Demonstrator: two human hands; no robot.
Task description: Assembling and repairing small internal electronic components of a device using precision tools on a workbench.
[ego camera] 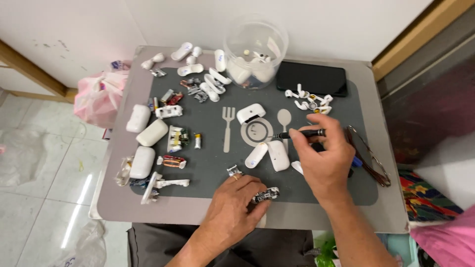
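While left hand (237,198) pinches circuit board (265,195), right hand (324,158) grips screwdriver (299,133).

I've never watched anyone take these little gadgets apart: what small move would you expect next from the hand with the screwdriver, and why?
Probably the right hand swings the black screwdriver down toward the small circuit piece. The left hand pins that piece at the mat's near edge, while the tool's tip hangs over the mat's printed plate, touching nothing. That is only a guess.

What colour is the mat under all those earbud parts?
Dark grey mat, printed with a lighter grey fork, spoon and plate; the head view shows it.
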